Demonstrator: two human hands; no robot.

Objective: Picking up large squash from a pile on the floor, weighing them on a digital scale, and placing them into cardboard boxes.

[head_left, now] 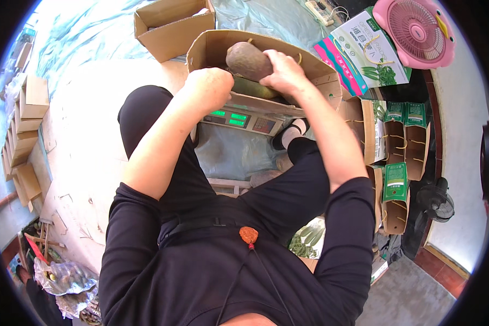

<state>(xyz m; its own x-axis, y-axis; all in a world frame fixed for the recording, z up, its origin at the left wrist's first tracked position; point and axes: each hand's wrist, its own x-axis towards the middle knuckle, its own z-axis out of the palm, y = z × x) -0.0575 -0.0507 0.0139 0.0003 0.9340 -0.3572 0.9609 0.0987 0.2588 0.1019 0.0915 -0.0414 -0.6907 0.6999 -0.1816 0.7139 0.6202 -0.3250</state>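
Note:
My right hand [282, 73] grips a large brownish-green oval fruit [247, 60] and holds it just over the open cardboard box [212, 46] that rests on a digital scale [239, 118]. My left hand [209, 87] is curled at the near edge of the box, over a greenish item [252, 88] lying inside; whether it holds anything is hidden. The scale shows green lit displays facing me. I sit in black clothes with my knees on either side of the scale.
An empty open carton [168, 27] stands behind the box. Flat cartons [24, 125] are stacked at the left. Printed gift boxes [364, 51], a pink fan [418, 30] and several green-labelled paper bags [402, 141] sit at the right. Plastic bags [65, 280] lie at lower left.

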